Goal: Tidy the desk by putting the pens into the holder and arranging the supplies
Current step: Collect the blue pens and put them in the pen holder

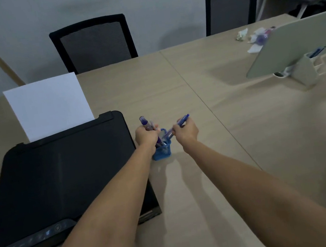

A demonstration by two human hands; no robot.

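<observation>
Blues and purples against pale beige wood-grain desk (173,84).

Blue wire-mesh pen holder (163,151); blue-barrelled pens (176,126), purple-capped marker (145,123). Matte black flat-topped printer (64,170) with plain white paper sheet (48,106). Black-framed chairs with grey mesh backs (94,43). Pale grey-green monitor back (297,41).

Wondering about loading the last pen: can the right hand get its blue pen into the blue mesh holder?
Probably yes. The right hand holds the blue pen beside the holder; the left hand's pens crowd the opening.
</observation>
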